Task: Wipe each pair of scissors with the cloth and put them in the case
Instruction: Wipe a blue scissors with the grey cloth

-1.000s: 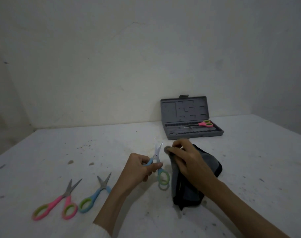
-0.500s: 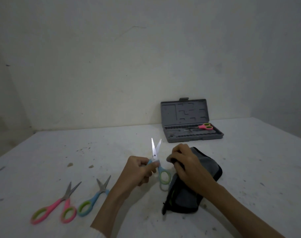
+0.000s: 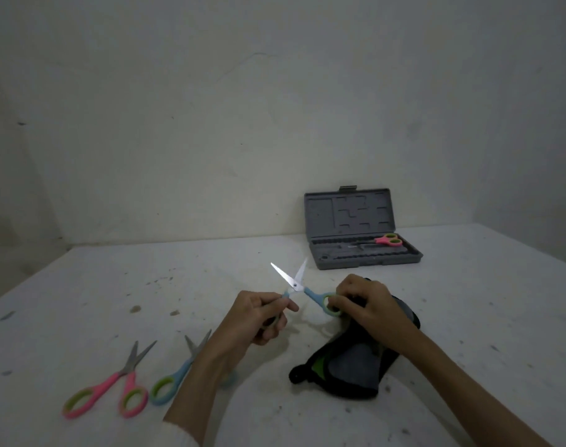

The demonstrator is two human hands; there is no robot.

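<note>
- Left hand (image 3: 262, 312) pinches one handle of the blue scissors (image 3: 302, 290) at frame centre; right hand (image 3: 367, 306) grips the other, green-lined loop. Both closed on the same pair, held above the surface (image 3: 81, 285).
- Blades are spread in a V, tips pointing to the upper part of the frame, bare edges exposed.
- Cloth (image 3: 349, 366) lies crumpled under the right forearm, lower centre-right. Can't tell if the right hand also pinches a fold of it.
- Risk: wiping open blades. Cloth or a fingertip dragged toward the edge could snag or get cut. Wiping from pivot out to tip looks safer.
- Risk: each hand holds only one handle, so if either lets go the pair swings on its pivot and may drop onto the surface.
- Case (image 3: 365, 250) sits open in the upper right, well apart from the hands, with pink scissors (image 3: 386, 241) already in the tray. Placing the blue pair open-bladed may foul them or miss the slot, so better closed first.
- Two pairs wait at lower left: a second pink pair (image 3: 114, 388) and a second blue pair (image 3: 178, 372), the latter just beside the left forearm. An elbow sweep could knock it.
</note>
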